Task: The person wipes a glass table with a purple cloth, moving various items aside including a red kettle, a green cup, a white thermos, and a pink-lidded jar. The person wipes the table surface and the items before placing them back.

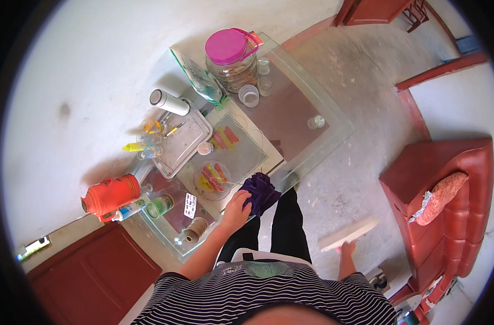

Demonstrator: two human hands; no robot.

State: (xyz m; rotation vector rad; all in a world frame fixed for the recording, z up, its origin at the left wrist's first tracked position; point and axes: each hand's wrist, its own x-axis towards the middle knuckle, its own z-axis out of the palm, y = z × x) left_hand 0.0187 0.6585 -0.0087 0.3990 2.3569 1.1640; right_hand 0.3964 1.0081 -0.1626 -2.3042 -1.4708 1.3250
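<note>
My left hand (pixel 236 209) has its fingers on a bunched dark purple cloth (pixel 260 194) at the near edge of the glass table (pixel 332 134). Out to my right side, clear of the table, my right hand (pixel 346 247) grips a pale flat board or thin box (pixel 348 233), which is blurred. On the table beyond the cloth is a clear dish (pixel 196 189) with red and yellow strips (pixel 212 177) in it. More coloured strips (pixel 225 138) lie on a grey sheet (pixel 247 142) behind. A small white-capped jar (pixel 205 148) stands between them.
A metal tray (pixel 182 150), white flask (pixel 169 102), drinking glasses (pixel 149 139) and red thermos (pixel 113 195) line the wall side. Left of the cloth stands a twine spool (pixel 196 230). A large pink-lidded jar (pixel 232 61) is at the back; a red sofa (pixel 437 203) stands right.
</note>
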